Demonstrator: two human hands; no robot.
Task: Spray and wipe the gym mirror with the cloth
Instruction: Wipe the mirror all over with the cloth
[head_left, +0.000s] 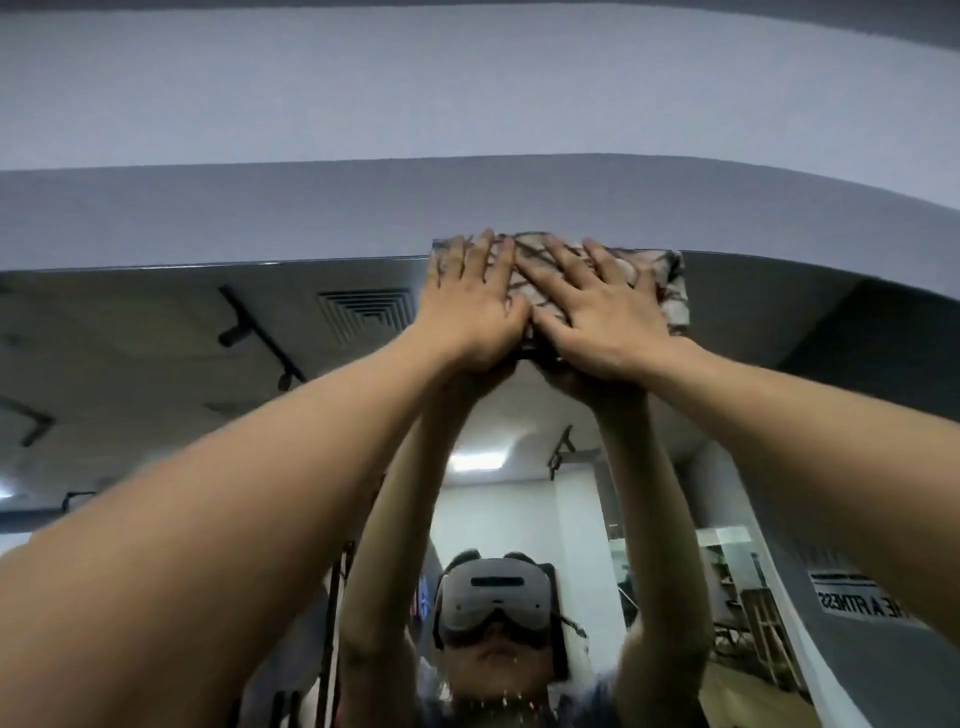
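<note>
Reaching overhead, I press my left hand (470, 296) and right hand (597, 306) flat, fingers straight and spread, on the folded beige cloth with dark branching lines (657, 283). The cloth sits against the top edge of the large wall-mounted gym mirror (156, 338). For a clean pass, I judge even palm pressure and overlapping strokes best, keeping the cloth flat below the grey wall band (260, 218).

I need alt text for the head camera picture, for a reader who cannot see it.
Both hands, left hand and right hand, press a patterned cloth flat against the top edge of the gym mirror, arms stretched overhead. The mirror reflects the person's raised arms and a headset.
</note>
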